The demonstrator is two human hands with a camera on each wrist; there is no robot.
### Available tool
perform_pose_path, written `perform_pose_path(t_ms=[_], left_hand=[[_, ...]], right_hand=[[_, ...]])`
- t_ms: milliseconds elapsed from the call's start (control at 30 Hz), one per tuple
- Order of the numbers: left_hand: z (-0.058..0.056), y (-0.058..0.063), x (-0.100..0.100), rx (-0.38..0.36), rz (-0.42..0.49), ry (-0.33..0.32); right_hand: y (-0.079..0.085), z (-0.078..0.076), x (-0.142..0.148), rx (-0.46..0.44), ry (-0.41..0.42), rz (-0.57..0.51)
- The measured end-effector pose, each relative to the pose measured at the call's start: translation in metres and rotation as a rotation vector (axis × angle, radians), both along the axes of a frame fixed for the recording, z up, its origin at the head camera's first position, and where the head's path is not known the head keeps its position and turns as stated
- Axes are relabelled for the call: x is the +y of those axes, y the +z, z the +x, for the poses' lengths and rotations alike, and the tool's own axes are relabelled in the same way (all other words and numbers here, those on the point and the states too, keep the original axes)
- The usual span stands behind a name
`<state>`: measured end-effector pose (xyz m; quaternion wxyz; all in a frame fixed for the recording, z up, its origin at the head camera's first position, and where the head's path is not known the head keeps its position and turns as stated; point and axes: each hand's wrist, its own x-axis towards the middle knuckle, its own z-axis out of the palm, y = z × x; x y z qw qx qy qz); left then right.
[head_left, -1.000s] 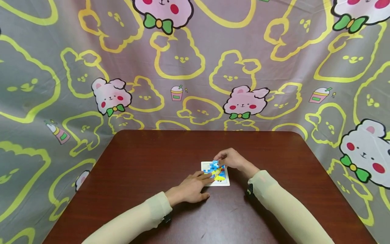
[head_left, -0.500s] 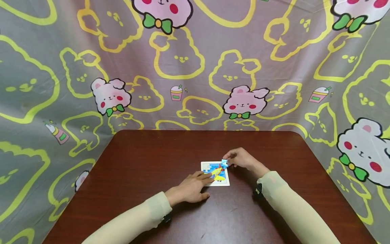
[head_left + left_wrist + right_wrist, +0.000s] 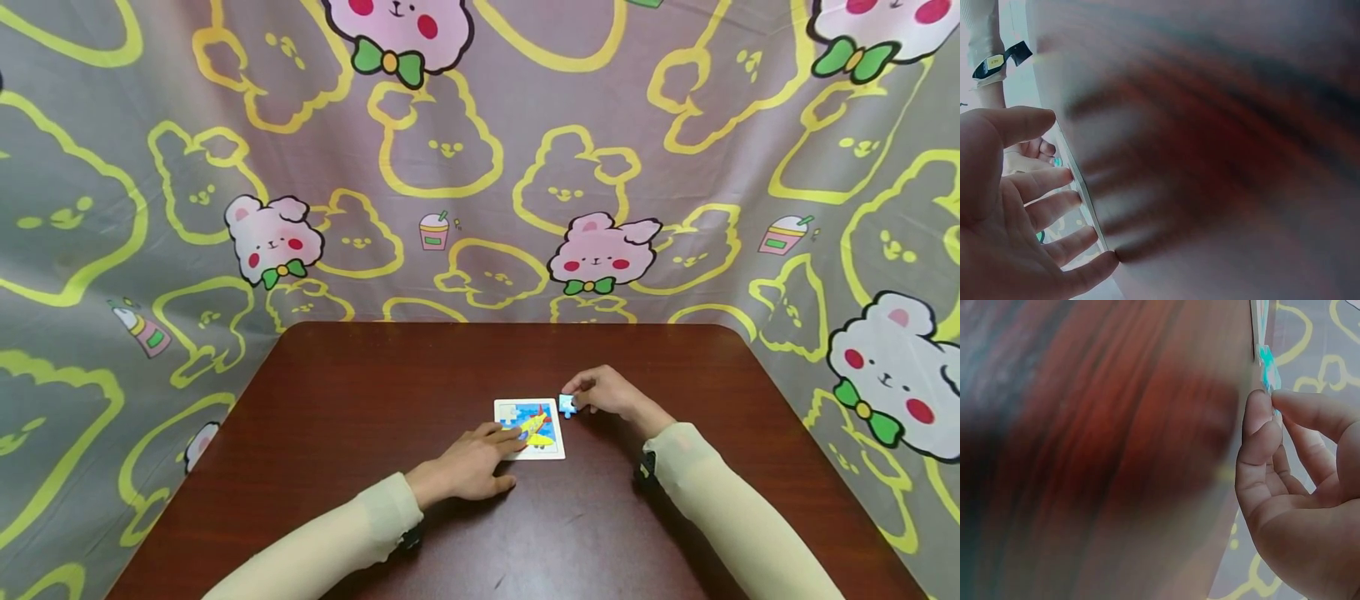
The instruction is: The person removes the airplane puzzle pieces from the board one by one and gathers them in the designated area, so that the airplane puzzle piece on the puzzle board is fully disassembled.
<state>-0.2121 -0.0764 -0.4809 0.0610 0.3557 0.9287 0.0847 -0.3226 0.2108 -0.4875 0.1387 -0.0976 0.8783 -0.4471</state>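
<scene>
A jigsaw puzzle [image 3: 551, 452] in a white frame lies on the table, with a yellow and red plane on a blue sky. At its upper left a pale, piece-shaped gap shows. My left hand [image 3: 468, 462] lies with spread, straight fingers over the puzzle's left side and hides part of it. Just right of the puzzle's upper right corner, my right hand [image 3: 611, 392] pinches a blue and white puzzle piece [image 3: 567, 405] between thumb and fingers. In the right wrist view the same puzzle piece [image 3: 1269, 367] sticks out past the fingertips.
The dark red-brown wooden table [image 3: 375, 367] carries the puzzle near its middle. Behind it and along both sides hangs a grey curtain [image 3: 480, 167] printed with bunnies and yellow outlines. Both wrists wear dark straps [image 3: 645, 468] below pale sleeves.
My right hand has lifted the blue and white puzzle piece away from the puzzle's upper part and carried it rightward, past the frame's edge. The left hand has stayed in place.
</scene>
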Motion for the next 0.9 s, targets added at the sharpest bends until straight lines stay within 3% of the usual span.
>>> perform_pose_path(t_ms=[567,900], left_hand=[[-0.0004,0.0014,0.0002,-0.019,-0.008,0.008],[-0.0005,0.0033,-0.0005,-0.012,-0.001,0.003]], right_hand=[[0.0004,-0.0013,0.0037,0.011,0.001,0.063],[0.0027,-0.0025,0.0025,-0.005,-0.001,0.041]])
